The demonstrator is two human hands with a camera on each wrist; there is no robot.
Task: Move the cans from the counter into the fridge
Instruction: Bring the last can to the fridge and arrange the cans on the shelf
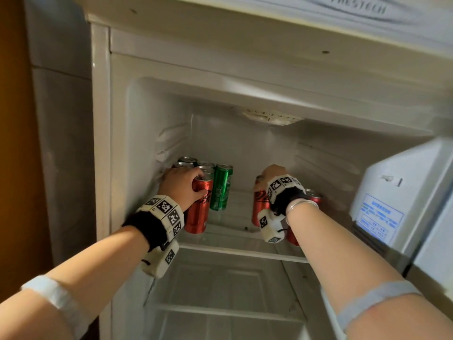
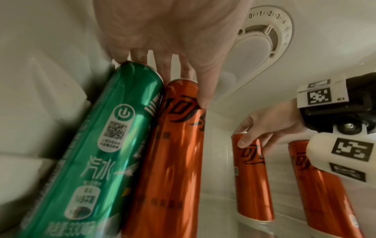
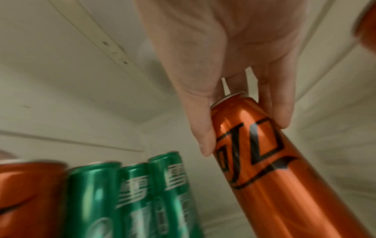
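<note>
I read "FRESTECH" embossed on the fridge's freezer door (image 1: pixel 360 7) at the far top. The thermostat dial (image 2: pixel 268 30) on the inner wall is numbered 0 to 7. The near-left green can (image 2: pixel 105 145) carries "汽水", a QR code and "330"; the door's blue label (image 1: pixel 378 220) is illegible to me.
</note>
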